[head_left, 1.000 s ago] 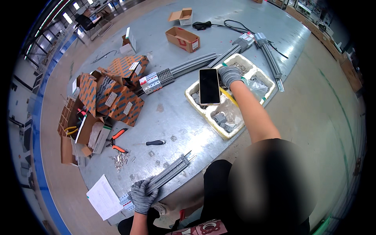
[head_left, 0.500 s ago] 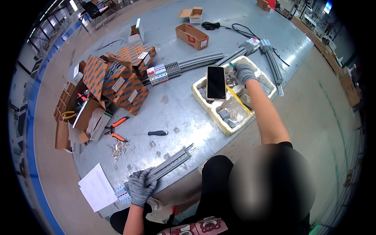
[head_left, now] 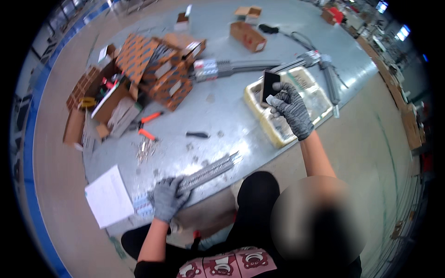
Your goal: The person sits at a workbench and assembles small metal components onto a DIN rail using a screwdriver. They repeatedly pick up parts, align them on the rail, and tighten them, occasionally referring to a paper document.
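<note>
Pinching a small pale pc [head_left: 270,99], the R hand [head_left: 292,111] hung over the foam tray [head_left: 265,129], fingers clamped on the pc, just in front of the phone [head_left: 269,83]. Phone lay tilted on the tray's L side, partly hidden by that hand. Tray contents mostly too blurred to ID.

L hand [head_left: 168,199], also gloved, was well apart from the R, down at the near edge of the tabletop [head_left: 181,150]. Its fingers were bent round the grey rail [head_left: 208,172], clamped on it nr the L end; far end pointed up & R. Pale breakers [head_left: 143,206] sat just L of that hand, w/ the paper [head_left: 110,197] beside them.

Beyond the rail: screwdriver [head_left: 198,134], then, further L, metal bits [head_left: 147,152] in a loose pile nr the orange-handled pliers [head_left: 151,116]. Patterned cartons [head_left: 134,58] stood farther back on the L; an open brown box [head_left: 248,37] was at the far side, another rail strip [head_left: 330,83] R of the tray.
</note>
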### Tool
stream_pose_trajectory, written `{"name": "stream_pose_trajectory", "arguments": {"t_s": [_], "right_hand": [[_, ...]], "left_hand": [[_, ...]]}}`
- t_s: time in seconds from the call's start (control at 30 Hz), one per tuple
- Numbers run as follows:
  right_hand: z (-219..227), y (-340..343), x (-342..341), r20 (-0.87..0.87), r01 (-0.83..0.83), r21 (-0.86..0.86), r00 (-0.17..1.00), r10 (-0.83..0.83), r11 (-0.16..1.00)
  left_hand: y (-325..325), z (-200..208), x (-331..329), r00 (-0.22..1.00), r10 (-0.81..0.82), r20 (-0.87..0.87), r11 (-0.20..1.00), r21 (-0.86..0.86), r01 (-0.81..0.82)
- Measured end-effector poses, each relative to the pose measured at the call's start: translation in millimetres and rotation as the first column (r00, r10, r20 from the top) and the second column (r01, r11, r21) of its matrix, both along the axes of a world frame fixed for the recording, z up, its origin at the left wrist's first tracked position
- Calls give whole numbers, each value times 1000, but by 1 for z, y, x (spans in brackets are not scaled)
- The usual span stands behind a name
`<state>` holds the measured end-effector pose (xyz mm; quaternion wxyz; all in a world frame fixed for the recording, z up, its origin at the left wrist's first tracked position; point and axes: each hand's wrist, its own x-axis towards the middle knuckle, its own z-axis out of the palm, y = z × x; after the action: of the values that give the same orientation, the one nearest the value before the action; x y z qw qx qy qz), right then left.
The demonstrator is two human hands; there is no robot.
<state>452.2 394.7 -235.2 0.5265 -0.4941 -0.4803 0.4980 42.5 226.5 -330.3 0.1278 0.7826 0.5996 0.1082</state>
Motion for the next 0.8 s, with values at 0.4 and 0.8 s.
{"name": "stream_pose_trajectory", "arguments": {"t_s": [0.4,0.8], "right_hand": [[-73,-149,-164,-149,-329,-284,943,297,900],[-91,-155,-183,350,-201,-198,900,261,959]], "left_hand": [[8,-12,-13,996,-49,72,999,6,49],[13,-4,-12,996,-63,70,994,-87,69]]}}
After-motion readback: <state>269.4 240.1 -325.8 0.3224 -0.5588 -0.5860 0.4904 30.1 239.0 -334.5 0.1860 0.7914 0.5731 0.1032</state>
